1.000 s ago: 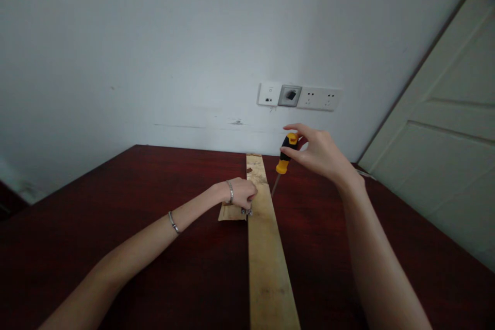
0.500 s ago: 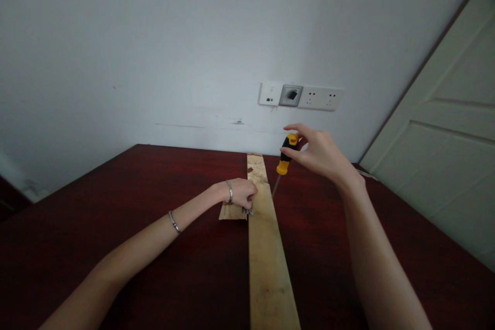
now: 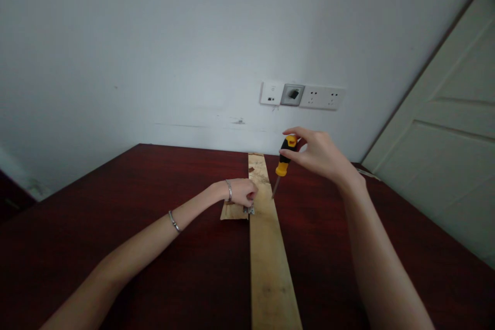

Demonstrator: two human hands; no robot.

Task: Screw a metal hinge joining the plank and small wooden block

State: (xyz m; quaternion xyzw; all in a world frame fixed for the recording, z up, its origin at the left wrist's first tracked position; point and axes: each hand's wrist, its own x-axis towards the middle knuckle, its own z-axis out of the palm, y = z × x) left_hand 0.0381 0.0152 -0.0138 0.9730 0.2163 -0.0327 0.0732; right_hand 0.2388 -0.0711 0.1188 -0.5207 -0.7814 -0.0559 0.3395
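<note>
Screwdriver [image 3: 282,168] dips slightly, gripped by right hand [image 3: 319,153]. Twelve-to-six board [image 3: 269,252] lies at that hand's eight o'clock — touching nearer left hand [image 3: 240,191], curled, hold unclear.

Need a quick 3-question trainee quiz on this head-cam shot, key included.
1. Which hand holds the screwdriver?
2. True or false: the long wooden board lies on a white table.
3. The screwdriver's handle is: A) blue and white; B) yellow and black; C) green and red.

Key:
1. The right hand.
2. False: the table is dark red.
3. B.
</note>
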